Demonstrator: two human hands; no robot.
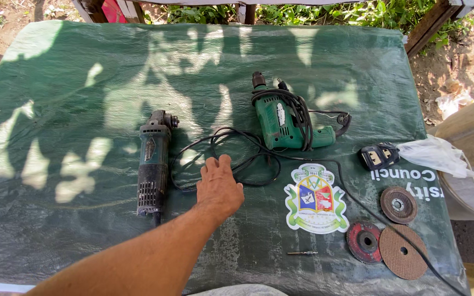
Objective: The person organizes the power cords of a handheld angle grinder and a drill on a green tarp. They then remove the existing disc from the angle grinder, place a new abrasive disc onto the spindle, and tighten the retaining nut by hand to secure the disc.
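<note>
My left hand (218, 186) reaches in from the lower left and lies palm down on the green tarp (72, 109). Its fingertips touch a loop of black cable (259, 164), and the fingers hold nothing. A dark angle grinder (153, 161) lies just left of the hand, its head pointing away from me. A green electric drill (286, 118), with cable wound round its body, lies beyond the hand to the right. My right hand is out of view.
Three grinding discs (399, 204) (364, 241) (402, 252) lie at the right front, with a small drill bit (303, 252) beside them. A black block-shaped part (379, 156) and a white plastic bag (437, 153) sit at the right edge. A coloured crest (315, 200) is printed on the tarp.
</note>
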